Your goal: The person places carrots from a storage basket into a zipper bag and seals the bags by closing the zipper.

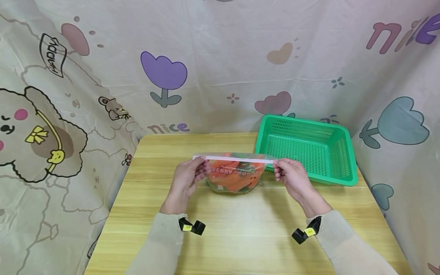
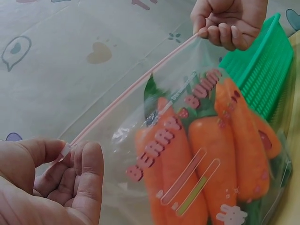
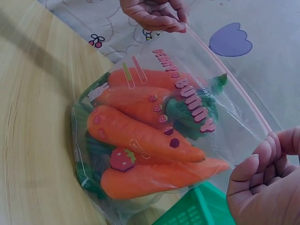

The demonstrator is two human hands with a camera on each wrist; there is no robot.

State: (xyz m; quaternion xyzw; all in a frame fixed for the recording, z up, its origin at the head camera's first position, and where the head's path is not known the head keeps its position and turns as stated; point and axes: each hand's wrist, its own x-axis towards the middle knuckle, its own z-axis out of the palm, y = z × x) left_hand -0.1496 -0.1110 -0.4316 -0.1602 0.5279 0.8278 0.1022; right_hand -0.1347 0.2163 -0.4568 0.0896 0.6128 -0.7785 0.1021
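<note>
A clear zip bag (image 1: 237,173) printed with pink "Berry Bunny" lettering is stretched between my hands at the table's middle. Several orange carrots (image 3: 140,122) with green tops lie inside it, along with other green pieces I cannot make out. My left hand (image 1: 187,179) pinches the left end of the pink zip strip (image 2: 136,89), where a small white slider (image 2: 66,150) sits between thumb and fingers. At the strip's other end, my right hand (image 1: 293,177) pinches the corner between thumb and fingertips. The strip runs straight and taut, and its edges look pressed together.
A green plastic basket (image 1: 351,160) with perforated walls stands at the back right of the wooden table (image 1: 144,229), just behind my right hand. A printed cloth (image 1: 213,76) hangs behind the table and along both sides.
</note>
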